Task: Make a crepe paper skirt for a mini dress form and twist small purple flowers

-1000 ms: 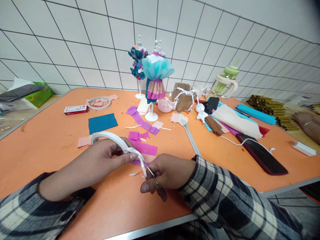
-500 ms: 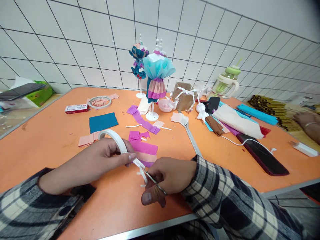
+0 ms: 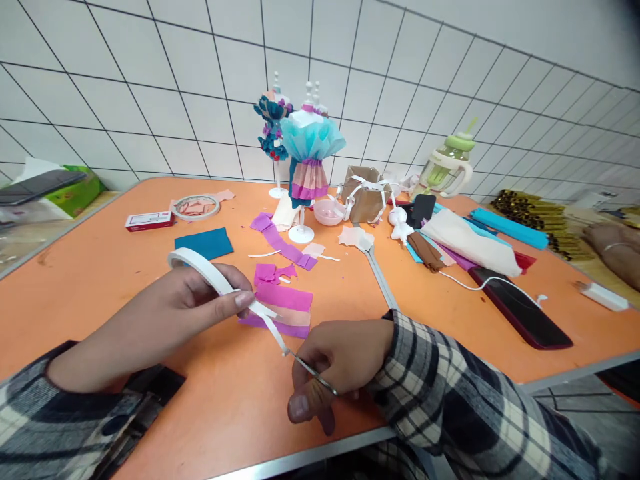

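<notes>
My left hand (image 3: 200,300) is closed on a roll of white tape (image 3: 203,267), thumb pressing near where a strip (image 3: 273,328) comes off it. That strip is split lengthwise, and its narrow part reaches down to the tips of small scissors (image 3: 315,375). The scissors are in my right hand (image 3: 333,367), whose fingers curl around the handles; their loops are mostly hidden. Behind the tape lies a sheet of magenta, peach and purple crepe paper (image 3: 285,309). A dark teal paper piece (image 3: 205,244) sits beyond my left hand.
Dress forms in paper outfits (image 3: 310,153) stand at the back. Nearby are a pink bowl (image 3: 329,212), a brown box (image 3: 365,200) and a green-lidded bottle (image 3: 447,163). A phone (image 3: 520,307) and folded papers (image 3: 470,240) lie right. Another person's hand (image 3: 615,243) rests at far right.
My left hand has drawn the tape roll left, away from the scissors. The strip between the hands is longer and pulled straighter. My right hand has shifted slightly right and down.
</notes>
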`<move>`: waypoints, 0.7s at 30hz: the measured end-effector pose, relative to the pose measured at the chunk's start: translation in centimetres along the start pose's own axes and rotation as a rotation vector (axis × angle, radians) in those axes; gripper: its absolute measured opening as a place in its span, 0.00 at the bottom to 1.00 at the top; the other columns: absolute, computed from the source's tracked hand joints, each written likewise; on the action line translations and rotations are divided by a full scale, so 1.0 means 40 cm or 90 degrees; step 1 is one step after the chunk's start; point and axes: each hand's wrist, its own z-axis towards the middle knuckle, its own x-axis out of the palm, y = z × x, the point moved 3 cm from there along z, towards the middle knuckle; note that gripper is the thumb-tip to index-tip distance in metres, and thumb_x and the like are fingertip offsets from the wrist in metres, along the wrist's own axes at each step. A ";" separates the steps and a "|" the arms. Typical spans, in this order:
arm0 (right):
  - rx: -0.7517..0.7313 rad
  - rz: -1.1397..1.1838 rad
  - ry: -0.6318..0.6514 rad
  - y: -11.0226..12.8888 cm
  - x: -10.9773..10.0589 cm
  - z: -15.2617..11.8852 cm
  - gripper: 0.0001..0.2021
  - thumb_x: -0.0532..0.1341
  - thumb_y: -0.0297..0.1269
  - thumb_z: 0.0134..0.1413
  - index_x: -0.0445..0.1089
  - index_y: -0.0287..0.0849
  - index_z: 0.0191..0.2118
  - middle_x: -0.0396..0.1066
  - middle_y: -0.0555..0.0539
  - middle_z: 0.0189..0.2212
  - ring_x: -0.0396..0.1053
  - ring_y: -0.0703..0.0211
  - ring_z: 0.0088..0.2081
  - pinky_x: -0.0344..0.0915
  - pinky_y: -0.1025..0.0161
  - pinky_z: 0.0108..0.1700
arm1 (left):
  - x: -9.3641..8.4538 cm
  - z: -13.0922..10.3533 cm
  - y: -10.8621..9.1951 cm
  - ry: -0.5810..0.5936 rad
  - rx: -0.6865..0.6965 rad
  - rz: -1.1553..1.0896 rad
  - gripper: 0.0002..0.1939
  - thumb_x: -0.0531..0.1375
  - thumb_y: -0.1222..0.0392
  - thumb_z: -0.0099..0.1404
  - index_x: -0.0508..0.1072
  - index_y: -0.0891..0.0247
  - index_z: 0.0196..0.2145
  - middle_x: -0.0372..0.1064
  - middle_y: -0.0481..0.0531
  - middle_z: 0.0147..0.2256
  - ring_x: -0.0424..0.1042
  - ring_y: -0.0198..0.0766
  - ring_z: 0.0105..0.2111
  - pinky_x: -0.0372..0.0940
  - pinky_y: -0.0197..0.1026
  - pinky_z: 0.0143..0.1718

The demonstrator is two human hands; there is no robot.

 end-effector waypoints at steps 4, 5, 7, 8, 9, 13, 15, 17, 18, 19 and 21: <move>0.053 -0.052 0.247 0.024 0.000 -0.051 0.28 0.70 0.62 0.38 0.75 0.38 0.33 0.74 0.51 0.23 0.65 0.67 0.24 0.59 0.73 0.22 | -0.007 -0.007 0.015 0.013 -0.019 -0.065 0.07 0.64 0.53 0.61 0.76 0.59 0.33 0.74 0.45 0.32 0.74 0.38 0.35 0.70 0.36 0.37; 0.072 -0.045 0.319 0.027 0.002 -0.069 0.29 0.70 0.62 0.36 0.75 0.38 0.33 0.74 0.51 0.23 0.67 0.66 0.25 0.60 0.72 0.23 | -0.011 -0.009 0.017 0.007 -0.022 -0.076 0.07 0.64 0.54 0.61 0.76 0.58 0.33 0.74 0.45 0.32 0.74 0.38 0.35 0.70 0.35 0.36; 0.055 0.024 0.387 0.035 0.002 -0.097 0.31 0.71 0.62 0.33 0.74 0.38 0.34 0.75 0.49 0.23 0.71 0.63 0.26 0.63 0.71 0.25 | -0.016 -0.013 0.019 0.000 -0.023 -0.089 0.06 0.65 0.54 0.60 0.76 0.59 0.32 0.73 0.45 0.30 0.73 0.37 0.33 0.69 0.35 0.36; 0.011 0.083 0.370 0.037 -0.002 -0.103 0.31 0.71 0.62 0.33 0.74 0.37 0.34 0.75 0.48 0.22 0.71 0.62 0.25 0.63 0.70 0.25 | -0.016 -0.014 0.019 0.003 -0.023 -0.094 0.06 0.65 0.55 0.60 0.76 0.59 0.31 0.73 0.45 0.30 0.73 0.36 0.33 0.69 0.34 0.36; -0.048 0.143 0.336 0.038 -0.006 -0.104 0.32 0.72 0.62 0.33 0.73 0.35 0.34 0.75 0.48 0.22 0.70 0.63 0.23 0.62 0.70 0.24 | -0.015 -0.014 0.018 0.007 -0.022 -0.099 0.05 0.65 0.55 0.60 0.76 0.58 0.31 0.73 0.44 0.30 0.73 0.36 0.33 0.69 0.34 0.35; -0.225 0.233 0.139 0.022 -0.021 -0.079 0.27 0.69 0.58 0.45 0.72 0.32 0.31 0.73 0.50 0.19 0.57 0.72 0.14 0.47 0.70 0.17 | 0.000 -0.011 0.013 0.030 -0.016 -0.097 0.04 0.65 0.57 0.58 0.76 0.58 0.32 0.73 0.44 0.31 0.73 0.35 0.31 0.69 0.33 0.33; -0.214 0.201 0.097 0.015 -0.013 -0.061 0.25 0.68 0.56 0.49 0.71 0.33 0.30 0.72 0.51 0.18 0.54 0.73 0.14 0.43 0.69 0.16 | 0.009 -0.007 0.011 0.043 -0.004 -0.102 0.03 0.66 0.58 0.58 0.76 0.57 0.31 0.74 0.44 0.30 0.73 0.35 0.30 0.69 0.33 0.32; -0.178 0.182 0.046 0.015 -0.004 -0.049 0.24 0.67 0.55 0.50 0.71 0.34 0.30 0.71 0.52 0.18 0.53 0.73 0.15 0.42 0.69 0.17 | 0.016 -0.006 0.011 0.061 0.001 -0.119 0.02 0.66 0.59 0.57 0.76 0.55 0.31 0.74 0.44 0.29 0.73 0.35 0.30 0.69 0.33 0.32; -0.159 0.174 0.021 0.018 0.000 -0.046 0.24 0.67 0.55 0.50 0.71 0.34 0.30 0.70 0.53 0.17 0.52 0.73 0.15 0.42 0.69 0.17 | 0.018 -0.006 0.013 0.068 0.001 -0.126 0.02 0.66 0.59 0.58 0.76 0.55 0.31 0.74 0.44 0.29 0.73 0.35 0.30 0.69 0.33 0.32; -0.143 0.164 -0.002 0.021 0.003 -0.045 0.24 0.67 0.55 0.50 0.71 0.34 0.29 0.70 0.53 0.17 0.53 0.73 0.15 0.43 0.70 0.17 | 0.019 -0.007 0.015 0.072 -0.001 -0.129 0.02 0.66 0.59 0.58 0.76 0.54 0.31 0.75 0.44 0.29 0.73 0.35 0.30 0.69 0.33 0.32; -0.112 0.139 -0.029 0.027 0.008 -0.045 0.23 0.68 0.56 0.49 0.70 0.35 0.28 0.69 0.54 0.16 0.53 0.73 0.16 0.43 0.70 0.18 | 0.020 -0.009 0.019 0.073 -0.001 -0.126 0.02 0.66 0.59 0.58 0.76 0.54 0.31 0.74 0.44 0.29 0.73 0.35 0.30 0.70 0.32 0.31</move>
